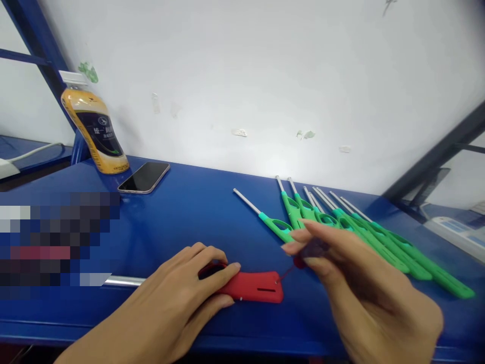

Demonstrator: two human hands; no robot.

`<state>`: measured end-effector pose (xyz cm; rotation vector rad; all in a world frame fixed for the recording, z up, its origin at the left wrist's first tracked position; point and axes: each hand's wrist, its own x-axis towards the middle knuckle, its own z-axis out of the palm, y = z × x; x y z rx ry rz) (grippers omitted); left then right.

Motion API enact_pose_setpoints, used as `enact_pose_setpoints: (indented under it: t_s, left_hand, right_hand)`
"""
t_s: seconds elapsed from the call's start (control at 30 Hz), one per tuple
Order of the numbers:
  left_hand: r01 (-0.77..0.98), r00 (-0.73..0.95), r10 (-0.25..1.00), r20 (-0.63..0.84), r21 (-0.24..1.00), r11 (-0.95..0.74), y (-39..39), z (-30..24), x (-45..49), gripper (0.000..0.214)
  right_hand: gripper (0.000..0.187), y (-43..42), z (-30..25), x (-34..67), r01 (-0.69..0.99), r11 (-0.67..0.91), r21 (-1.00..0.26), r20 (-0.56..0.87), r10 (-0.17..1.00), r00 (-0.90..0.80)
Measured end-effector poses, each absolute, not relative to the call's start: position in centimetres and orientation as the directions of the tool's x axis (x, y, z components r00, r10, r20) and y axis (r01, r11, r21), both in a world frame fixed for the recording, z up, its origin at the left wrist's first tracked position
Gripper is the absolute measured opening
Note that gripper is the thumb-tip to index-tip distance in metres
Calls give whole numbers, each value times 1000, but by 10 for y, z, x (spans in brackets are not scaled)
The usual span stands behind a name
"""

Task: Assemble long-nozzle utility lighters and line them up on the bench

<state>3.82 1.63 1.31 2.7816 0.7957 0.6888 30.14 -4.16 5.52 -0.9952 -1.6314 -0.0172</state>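
Under my left hand (197, 283) a red long-nosed lighter (257, 287) lies flat on the blue table (197, 212). My thumb and fingers are closed around its body, and its metal tube (125, 281) points to the left. My right hand (352, 278) pinches a small screwdriver (312, 251) with a dark, reddish handle, partly hidden by the fingers and blurred. Its thin shaft slants down to a small hole near the lighter's right end. Behind my right hand lie several green long-nosed lighters (397, 247), tubes toward the wall.
A yellow drink bottle (98, 131) and a phone (146, 177) stand and lie at the back left. A pixelated patch covers the left side. Blue frame posts (49, 65) rise at the left, before the white wall (212, 76). A pale device (454, 235) sits at the far right.
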Motion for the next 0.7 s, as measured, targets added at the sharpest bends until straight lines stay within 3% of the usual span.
enact_pose_setpoints:
  t_s: [0.13, 0.23, 0.33, 0.53, 0.7]
  left_hand:
    - [473, 741, 546, 391, 273, -838, 17, 12, 38, 42]
    - [464, 735, 543, 407, 282, -840, 18, 12, 39, 39]
    - [465, 741, 546, 390, 289, -837, 17, 11, 40, 38]
    - [474, 722, 552, 417, 284, -834, 17, 13, 40, 42]
    - [458, 731, 540, 417, 288, -841, 18, 14, 40, 44]
  right_hand:
    - [59, -40, 56, 305, 676, 637, -370, 872, 490, 16]
    - [52, -42, 57, 304, 645, 648, -406, 841, 541, -14]
    - [56, -43, 59, 303, 592, 657, -467, 811, 585, -10]
    - [57, -40, 58, 305, 665, 652, -363, 875, 484, 3]
    - [62, -42, 58, 305, 577, 684, -447, 801, 592, -82]
